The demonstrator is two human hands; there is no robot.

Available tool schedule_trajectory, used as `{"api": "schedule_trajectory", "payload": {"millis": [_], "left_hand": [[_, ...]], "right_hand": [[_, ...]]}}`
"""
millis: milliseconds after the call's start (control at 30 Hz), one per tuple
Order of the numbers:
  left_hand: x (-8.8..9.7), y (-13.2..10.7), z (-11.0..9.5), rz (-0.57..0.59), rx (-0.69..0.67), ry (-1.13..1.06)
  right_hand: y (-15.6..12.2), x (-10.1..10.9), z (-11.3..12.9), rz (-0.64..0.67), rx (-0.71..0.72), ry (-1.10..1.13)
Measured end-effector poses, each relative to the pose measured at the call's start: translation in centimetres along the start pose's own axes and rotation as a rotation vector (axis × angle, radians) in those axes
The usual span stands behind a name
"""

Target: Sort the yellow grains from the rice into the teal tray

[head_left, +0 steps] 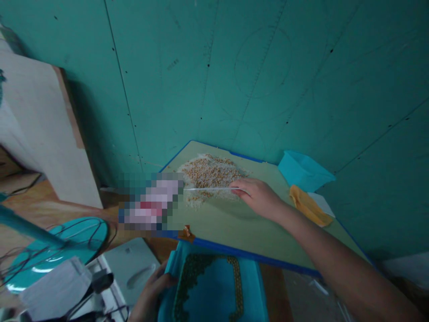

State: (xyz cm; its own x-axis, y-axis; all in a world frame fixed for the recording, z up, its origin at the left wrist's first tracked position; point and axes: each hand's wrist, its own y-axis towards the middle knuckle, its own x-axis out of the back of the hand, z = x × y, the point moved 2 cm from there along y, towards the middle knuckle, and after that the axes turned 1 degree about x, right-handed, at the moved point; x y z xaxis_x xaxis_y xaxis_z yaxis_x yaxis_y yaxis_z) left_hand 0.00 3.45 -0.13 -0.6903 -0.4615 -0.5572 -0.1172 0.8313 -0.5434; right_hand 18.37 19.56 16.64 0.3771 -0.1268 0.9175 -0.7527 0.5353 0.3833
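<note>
My right hand reaches over the pale board and pinches a thin white strip, seen nearly edge-on. It extends left along the near side of a heap of mixed grains: round tan ones among small whitish ones. My left hand grips the left rim of a blue plastic bin below the board's front edge. Inside the bin, dark green grains lie along the left and back, and a line of tan grains runs down the right. The strip's left end meets a pixelated patch.
The blue-edged board stands against a green wall. On its right are a blue open box and a folded orange cloth. A round teal stand base, cables and a grey case are at left.
</note>
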Motion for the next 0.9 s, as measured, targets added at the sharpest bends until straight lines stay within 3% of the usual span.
{"api": "schedule_trajectory", "payload": {"millis": [267, 533, 767, 900], "left_hand": [[1.0, 0.9, -0.2, -0.016, 0.006, 0.025], [0.4, 0.6, -0.5, -0.003, -0.02, 0.004], [-0.3, 0.6, -0.2, -0.07, -0.038, -0.059], [-0.7, 0.2, -0.3, -0.02, -0.03, -0.044]], "right_hand": [[-0.1, -0.3, -0.9, 0.041, 0.06, 0.057], [-2.2, 0.5, -1.2, 0.049, 0.051, 0.076], [-4.4, 1.8, -0.7, 0.075, 0.01, 0.005], [-5.4, 2.7, 0.0, 0.093, -0.019, -0.001]]}}
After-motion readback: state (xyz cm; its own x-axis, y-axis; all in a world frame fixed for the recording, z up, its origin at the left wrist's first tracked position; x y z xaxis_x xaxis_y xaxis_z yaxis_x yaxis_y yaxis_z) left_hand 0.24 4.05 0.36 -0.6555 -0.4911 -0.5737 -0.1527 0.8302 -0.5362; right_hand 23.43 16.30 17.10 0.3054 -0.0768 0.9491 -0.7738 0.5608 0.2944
